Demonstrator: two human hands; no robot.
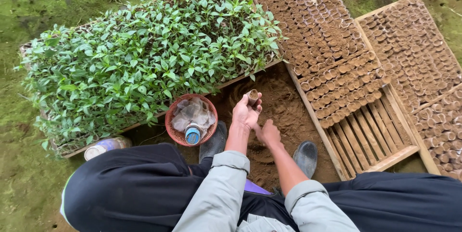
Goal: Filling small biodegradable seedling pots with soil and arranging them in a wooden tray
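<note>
A broad tray of leafy green seedlings (144,63) fills the left of the scene, beside two wooden trays (365,135) packed with small soil-filled cups. Between them lies a patch of loose brown soil (284,107). A red basket (191,120) holding crumpled plastic and a capped bottle sits by the person's boot. The left hand (246,112) grips a small paper cup (252,97) above the soil — the right hand (268,133), fingers curled, presses into the dirt just below.
</note>
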